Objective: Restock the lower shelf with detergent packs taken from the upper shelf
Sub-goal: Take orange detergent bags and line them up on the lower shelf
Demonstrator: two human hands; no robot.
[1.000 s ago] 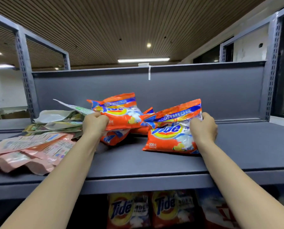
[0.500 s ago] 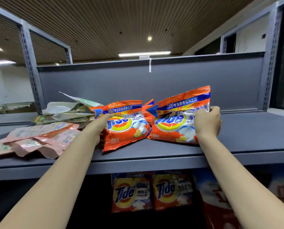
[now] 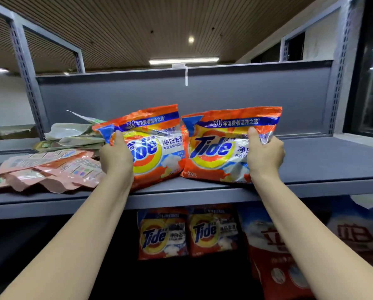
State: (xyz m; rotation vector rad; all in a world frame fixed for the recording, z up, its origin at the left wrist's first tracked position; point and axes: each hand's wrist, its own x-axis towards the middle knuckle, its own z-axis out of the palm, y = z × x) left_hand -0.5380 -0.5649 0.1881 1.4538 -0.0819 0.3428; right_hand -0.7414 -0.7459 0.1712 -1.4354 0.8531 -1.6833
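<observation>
On the upper shelf [image 3: 311,167], near its front edge, I see two orange Tide detergent packs standing side by side, both upright with their printed fronts toward the camera. The left hand [image 3: 116,158] grips the left pack [image 3: 157,146] at its left side: the thumb lies across the front of the pack, pointing up toward the blue band, and the fingers go behind it, out of my sight. This pack's lower edge sits at the shelf lip and appears to overhang it slightly. The right hand [image 3: 264,155] grips the right pack [image 3: 220,148] at its right side, thumb pressed on the front face, fingers curled round the crumpled right edge. The right pack's bottom rests on the shelf surface, just behind the lip. The two packs touch, or nearly touch, along their inner edges; I cannot tell which.

Both forearms reach up and forward from the bottom corners of the view, well apart from each other.

Left of the left hand, on the same shelf, lies a loose heap of flat pink pouches [image 3: 51,169], and behind those a stack of pale green pouches [image 3: 73,135].

On the lower shelf, in shadow directly beneath, two more Tide packs [image 3: 187,232] stand upright next to each other. To their right stands a larger red and white bag [image 3: 274,256].
</observation>
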